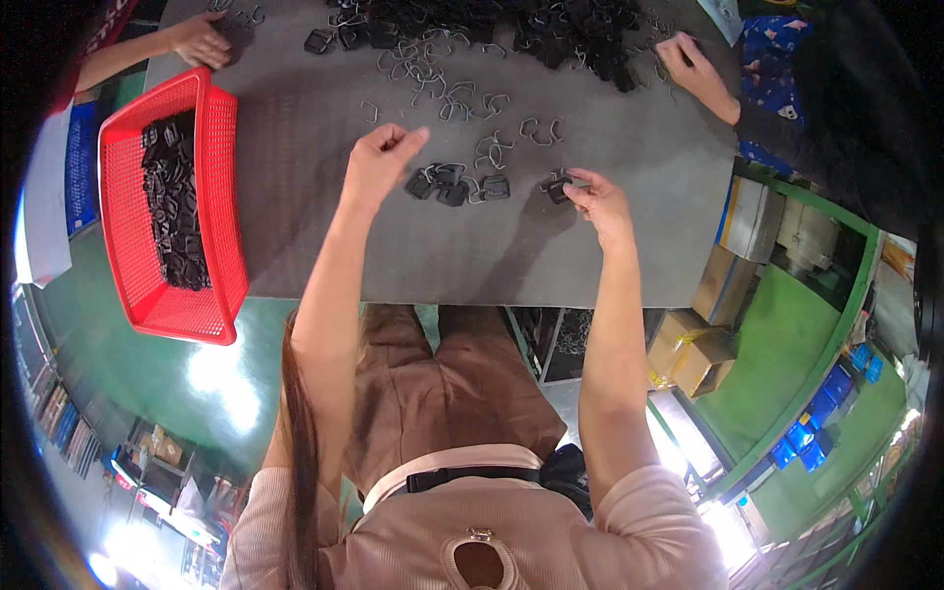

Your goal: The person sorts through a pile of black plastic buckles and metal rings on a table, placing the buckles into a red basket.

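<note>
Above the grey table, my left hand (379, 165) has its fingers curled in and the thumb alongside. Whatever it may hold is hidden. Just right of it lies a small cluster of black plastic pieces (450, 185) with bent metal wire loops. My right hand (604, 206) is closed in a pinch on a small black plastic piece with a wire loop (557, 187), close to the tabletop. Beyond my hands, loose bent wire loops (490, 147) are scattered toward a large dark pile of black pieces (580, 34) at the far side.
A red plastic basket (224, 187) filled with black pieces (175, 202) stands at the table's left edge. Another person's hand (200, 41) rests at the far left; one more person's hand (695, 74) reaches in at the far right. Cardboard boxes (690, 354) sit below right.
</note>
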Demonstrator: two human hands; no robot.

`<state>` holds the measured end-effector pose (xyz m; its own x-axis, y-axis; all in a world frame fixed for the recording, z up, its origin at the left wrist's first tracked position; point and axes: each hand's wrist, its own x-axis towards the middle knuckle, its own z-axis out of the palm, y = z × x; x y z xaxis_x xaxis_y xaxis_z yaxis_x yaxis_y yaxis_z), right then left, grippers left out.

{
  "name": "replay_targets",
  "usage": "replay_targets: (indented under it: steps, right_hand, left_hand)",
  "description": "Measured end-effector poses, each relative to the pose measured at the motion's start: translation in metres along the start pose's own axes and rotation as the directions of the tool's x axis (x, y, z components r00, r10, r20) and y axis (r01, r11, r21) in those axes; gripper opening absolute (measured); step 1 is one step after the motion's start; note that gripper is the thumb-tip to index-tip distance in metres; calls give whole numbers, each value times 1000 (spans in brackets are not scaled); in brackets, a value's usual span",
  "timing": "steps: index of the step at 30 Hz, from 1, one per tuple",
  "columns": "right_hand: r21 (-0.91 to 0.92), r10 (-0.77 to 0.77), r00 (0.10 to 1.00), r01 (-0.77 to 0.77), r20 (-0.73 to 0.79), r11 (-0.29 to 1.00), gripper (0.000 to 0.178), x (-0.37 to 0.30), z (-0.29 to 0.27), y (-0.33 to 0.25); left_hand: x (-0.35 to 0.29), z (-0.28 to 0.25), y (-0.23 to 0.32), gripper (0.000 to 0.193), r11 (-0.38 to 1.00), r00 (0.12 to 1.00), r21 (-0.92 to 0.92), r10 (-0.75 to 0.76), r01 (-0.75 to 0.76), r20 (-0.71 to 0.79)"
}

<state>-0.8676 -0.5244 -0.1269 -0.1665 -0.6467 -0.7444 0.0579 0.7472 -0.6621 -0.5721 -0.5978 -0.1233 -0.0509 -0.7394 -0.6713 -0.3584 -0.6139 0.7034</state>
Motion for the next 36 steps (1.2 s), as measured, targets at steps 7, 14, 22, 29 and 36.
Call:
replay_targets:
  steps: [7, 14, 22, 29, 36]
  right_hand:
    - [327, -4, 998, -18, 66, 945, 22, 2, 9, 3]
    - [390, -4, 989, -56, 151, 919, 16, 6, 27, -2]
    - [-51, 28, 1000, -29, -9, 998, 17, 5, 30, -3]
    - [-91, 50, 995, -42, 82, 995, 28, 7, 39, 10]
    - [-718, -238, 971, 181, 23, 672, 28, 4, 95, 20]
  left_hand:
    - [-21, 24, -18, 22, 899, 925, 342, 342, -272, -163]
    - [17, -7, -16, 26, 993, 996, 112, -52, 43, 75]
    - [16, -6, -6, 37, 831, 888, 552, 300, -64, -349]
    - [25, 46, 0, 34, 649, 910, 742, 392, -167, -138]
    - [21, -1, 3, 19, 835, 980, -550, 139, -37, 145]
